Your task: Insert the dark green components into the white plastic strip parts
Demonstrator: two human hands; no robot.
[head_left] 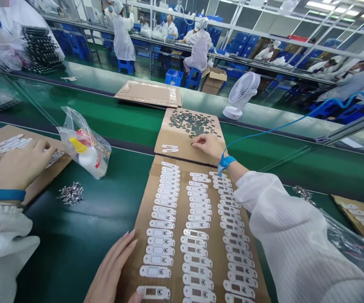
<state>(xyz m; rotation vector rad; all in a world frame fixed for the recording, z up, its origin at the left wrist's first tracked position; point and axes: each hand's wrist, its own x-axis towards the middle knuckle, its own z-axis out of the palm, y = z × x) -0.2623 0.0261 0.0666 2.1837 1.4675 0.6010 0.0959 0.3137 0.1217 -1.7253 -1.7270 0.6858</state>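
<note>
My right hand, with a blue wrist strap and a white sleeve, reaches forward to the far cardboard sheet. Its fingertips are pinched at the edge of a heap of small dark parts; what they hold is too small to make out. My left hand lies flat with fingers stretched on the left edge of the near cardboard sheet, which carries several rows of white tag-shaped pieces. Two white pieces lie on the far sheet.
A co-worker's hand rests on another cardboard at the left. A plastic bag with a glue bottle and a heap of metal bits lie on the green belt. A white fan stands behind. Other workers sit at the back.
</note>
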